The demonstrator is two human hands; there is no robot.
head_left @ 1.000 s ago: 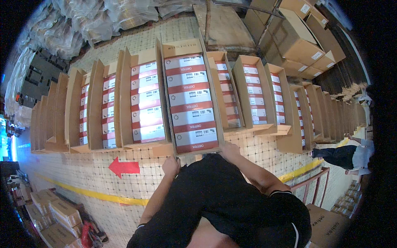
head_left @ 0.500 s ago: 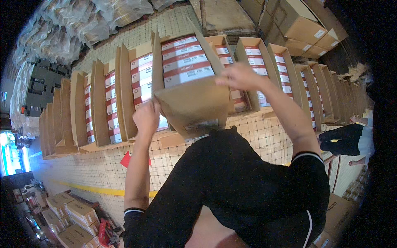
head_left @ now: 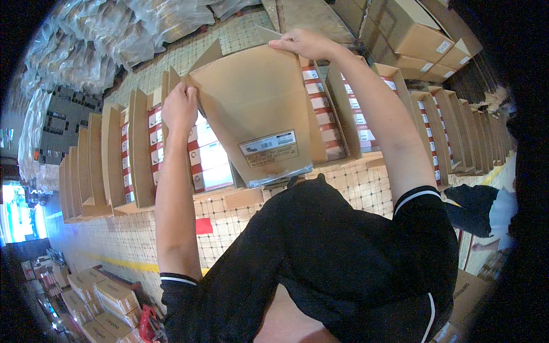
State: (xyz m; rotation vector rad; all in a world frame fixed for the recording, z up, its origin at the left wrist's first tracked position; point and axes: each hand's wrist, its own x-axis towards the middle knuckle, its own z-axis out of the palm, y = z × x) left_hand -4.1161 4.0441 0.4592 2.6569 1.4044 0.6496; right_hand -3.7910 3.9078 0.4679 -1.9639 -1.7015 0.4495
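A large brown cardboard box (head_left: 246,108) stands before me, its broad near side turned up toward me with a printed label low on it. My left hand (head_left: 182,106) is closed on the box's upper left edge, next to a raised side flap. At the far right corner my right hand (head_left: 300,44) is closed, thumb and fingers on the top edge. The near panel hides what the box holds. Just left of it, white and red cartons (head_left: 207,154) show in a neighbouring open box.
Open boxes of white and red cartons (head_left: 320,103) stand close on both sides in a long row. Plastic-wrapped stacks (head_left: 137,34) lie far left, stacked boxes (head_left: 426,43) far right. A red piece (head_left: 203,226) lies on the tiled floor. Another person (head_left: 474,206) is at right.
The near panel has come up and now covers the cartons seen inside before; its label shows plainly. Both hands have moved farther away, the left also slightly left, the right also inward.
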